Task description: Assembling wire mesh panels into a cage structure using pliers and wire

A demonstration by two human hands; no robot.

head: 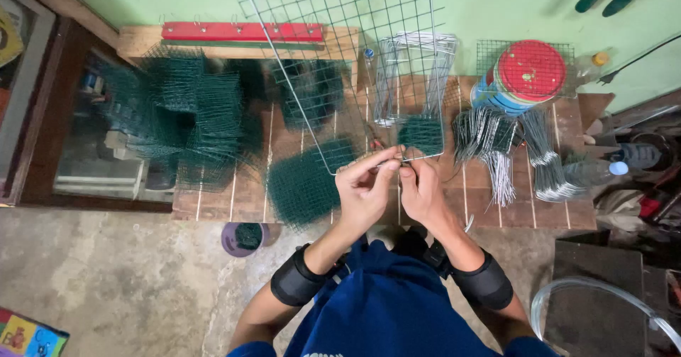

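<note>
Risks, judged from the pose: wire grid panel, tilted up from the wooden bench, liable to swing or slip if the pinch at its lower edge loosens; cut wire ends able to prick fingertips; small piece between the fingers easily dropped among the green mesh pieces (hard to find again there). Left hand: thumb and forefinger nearly closed, pinching the panel's bottom wire. Right hand: fingers curled narrow, touching the same spot; whether holding a clip or tie, too small to tell. Further right, bundles of bent wires, red-lidded bucket.
</note>
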